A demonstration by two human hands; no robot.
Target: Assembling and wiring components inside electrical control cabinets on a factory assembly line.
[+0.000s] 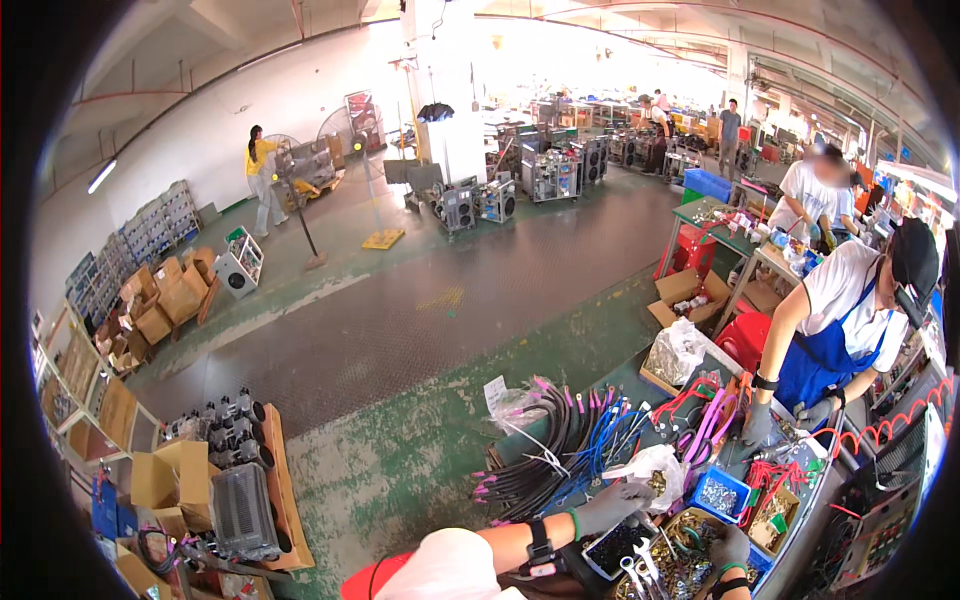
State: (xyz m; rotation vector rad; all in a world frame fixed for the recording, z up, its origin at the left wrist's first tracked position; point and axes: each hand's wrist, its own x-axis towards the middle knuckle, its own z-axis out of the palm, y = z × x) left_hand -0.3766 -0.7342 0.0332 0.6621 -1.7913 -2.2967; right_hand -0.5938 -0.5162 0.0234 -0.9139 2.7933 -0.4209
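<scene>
My left hand (608, 507), in a grey glove, reaches over the near end of the workbench, its fingers curled together beside a clear plastic bag (657, 468) of small brass-coloured parts. Something small and silvery shows at its fingertips, too small to name. Gloved in grey as well, my right hand (731, 549) is over the right side of a tray of loose metal fasteners (690, 550), fingers bent down; whatever they grip is hidden. Between the hands lie several wrenches (640, 572). A dark bin (607, 553) sits under my left hand.
Bundled black cables (540, 450) and blue wires (605, 435) cover the bench's left side. A blue bin of small screws (720, 494) stands beyond the tray. Across the bench a co-worker in a blue apron (835, 350) handles parts. A red coiled hose (880, 430) hangs at right.
</scene>
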